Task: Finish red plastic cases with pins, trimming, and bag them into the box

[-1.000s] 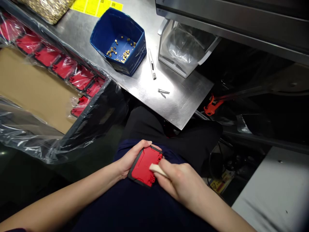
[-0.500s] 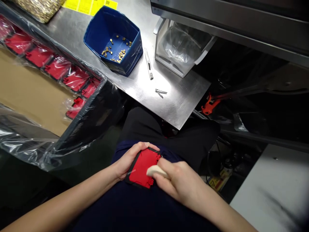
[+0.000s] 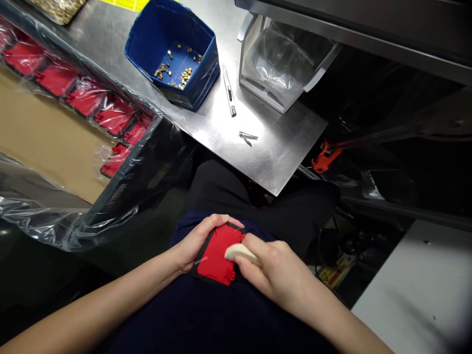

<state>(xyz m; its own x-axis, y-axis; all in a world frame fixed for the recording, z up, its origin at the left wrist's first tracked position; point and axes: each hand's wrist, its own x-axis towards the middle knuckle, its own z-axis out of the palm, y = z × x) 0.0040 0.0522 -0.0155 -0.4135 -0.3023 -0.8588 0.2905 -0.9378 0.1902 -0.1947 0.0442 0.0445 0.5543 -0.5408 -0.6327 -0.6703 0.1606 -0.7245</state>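
Head view: the left hand (image 3: 197,243) is gripping 1 red panel (image 3: 216,250) along its left and far edges, above the lap. The right hand (image 3: 271,265), just right of the panel, is pinching 1 pale pad (image 3: 238,251), its tip overlapping the red face.

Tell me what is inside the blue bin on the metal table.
Small gold-coloured pieces lie scattered on the floor of the blue bin. Its near wall covers the closest part of that floor, so anything there cannot be seen.
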